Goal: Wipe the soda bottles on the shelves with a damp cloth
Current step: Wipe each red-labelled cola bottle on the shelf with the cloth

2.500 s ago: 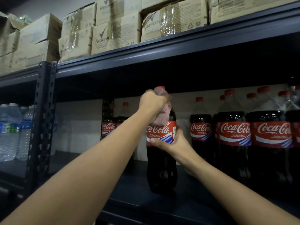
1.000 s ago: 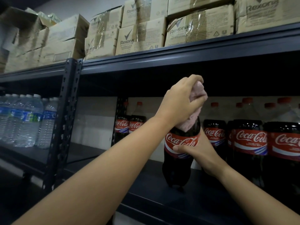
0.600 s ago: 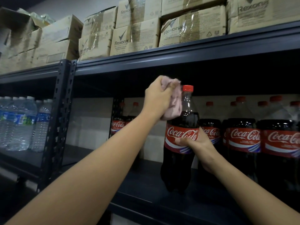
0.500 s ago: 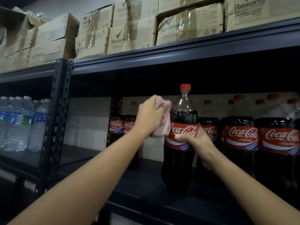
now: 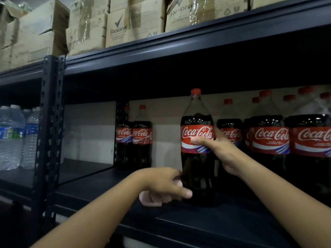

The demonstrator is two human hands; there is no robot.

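Pink cloth [image 5: 149,199] is bunched in the left hand [image 5: 164,183], fingers curled round it, pressed low against the cola bottle [image 5: 197,149], which stands upright on the dark shelf [image 5: 179,217]. The right hand [image 5: 220,149] wraps the bottle's red label, steadying it. The wipe looks to be at the bottle's lower body; next likely comes another bottle. More bottles [image 5: 270,138] crowd just behind the right hand; two others [image 5: 134,138] stand beyond the left.

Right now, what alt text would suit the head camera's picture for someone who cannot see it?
A person's right hand grips a cola bottle on a dark shelf while the left hand holds a pink cloth near its base. More cola bottles stand alongside.
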